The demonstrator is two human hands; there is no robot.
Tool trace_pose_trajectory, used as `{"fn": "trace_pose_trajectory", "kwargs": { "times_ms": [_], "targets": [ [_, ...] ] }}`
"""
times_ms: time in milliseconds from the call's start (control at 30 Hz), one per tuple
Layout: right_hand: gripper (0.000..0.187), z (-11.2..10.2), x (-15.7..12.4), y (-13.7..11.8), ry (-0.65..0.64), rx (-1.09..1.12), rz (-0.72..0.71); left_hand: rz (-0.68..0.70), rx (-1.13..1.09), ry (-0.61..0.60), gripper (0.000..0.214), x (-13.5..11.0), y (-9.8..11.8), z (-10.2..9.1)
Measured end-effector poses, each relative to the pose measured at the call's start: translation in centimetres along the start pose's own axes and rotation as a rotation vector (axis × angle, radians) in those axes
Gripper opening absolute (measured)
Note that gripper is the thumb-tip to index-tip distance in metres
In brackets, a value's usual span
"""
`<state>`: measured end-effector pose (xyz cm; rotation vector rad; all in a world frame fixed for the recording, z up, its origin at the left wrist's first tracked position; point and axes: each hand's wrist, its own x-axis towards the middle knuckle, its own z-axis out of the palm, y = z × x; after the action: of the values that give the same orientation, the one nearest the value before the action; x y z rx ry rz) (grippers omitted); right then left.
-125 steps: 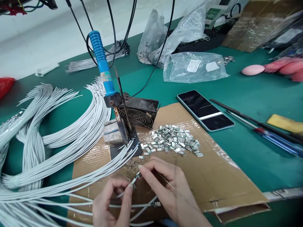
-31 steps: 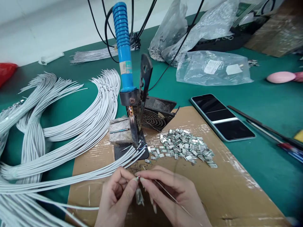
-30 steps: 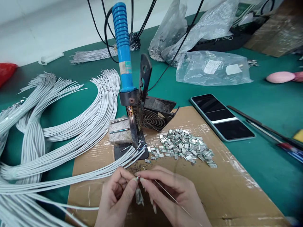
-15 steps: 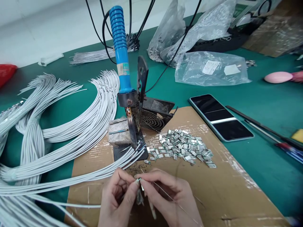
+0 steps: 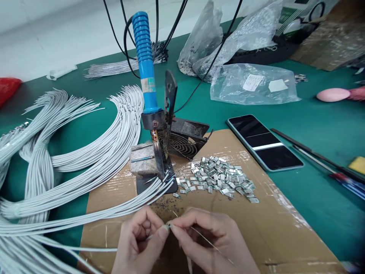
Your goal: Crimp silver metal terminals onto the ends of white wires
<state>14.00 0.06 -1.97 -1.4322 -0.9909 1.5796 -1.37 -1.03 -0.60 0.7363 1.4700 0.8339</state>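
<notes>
My left hand [image 5: 139,239] and my right hand [image 5: 212,239] meet low in the view over a cardboard sheet [image 5: 273,224]. Between their fingertips sits a small metal terminal [image 5: 169,226], on the end of a white wire [image 5: 151,236] held by my left hand. My right hand pinches a thin metal wire [image 5: 205,241], which runs down to the lower right. Its tip reaches the terminal. A pile of small metal terminals [image 5: 216,178] lies on the cardboard just beyond my hands. To their left, a large bundle of white wires [image 5: 85,171] sweeps across the bench.
A blue-handled soldering iron [image 5: 145,68] stands in a metal holder beside a black fan [image 5: 182,142]. A phone [image 5: 264,146] and screwdrivers [image 5: 322,163] lie to the right on the green bench mat [image 5: 322,198]. Plastic bags [image 5: 253,85] lie behind.
My hands have dropped slightly and come closer around the terminal. The metal piece that hung below my fingers is now mostly hidden. The view has shifted a little.
</notes>
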Motion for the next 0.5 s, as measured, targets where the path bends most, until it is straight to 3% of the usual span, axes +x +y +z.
{"fn": "trace_pose_trajectory", "kwargs": {
  "times_ms": [167, 267, 367, 500],
  "targets": [
    [0.022, -1.3, 0.5, 0.2, -0.172, -0.165, -0.055, -0.018, 0.03, 0.031, 0.072, 0.0, 0.6, 0.3],
    [0.022, -1.8, 0.6, 0.1, -0.213, -0.217, -0.087, 0.003, 0.04, 0.077, 0.074, -0.1, 0.6, 0.6],
    [0.02, -1.4, 0.4, -0.2, -0.145, -0.114, -0.035, 0.028, 0.042, 0.12, 0.073, -0.1, 0.2, 1.1],
    [0.033, 0.7, -0.2, 0.2, 0.009, 0.256, 0.168, 0.083, -0.033, 0.202, 0.066, -0.2, -0.7, 1.9]
  ]
}}
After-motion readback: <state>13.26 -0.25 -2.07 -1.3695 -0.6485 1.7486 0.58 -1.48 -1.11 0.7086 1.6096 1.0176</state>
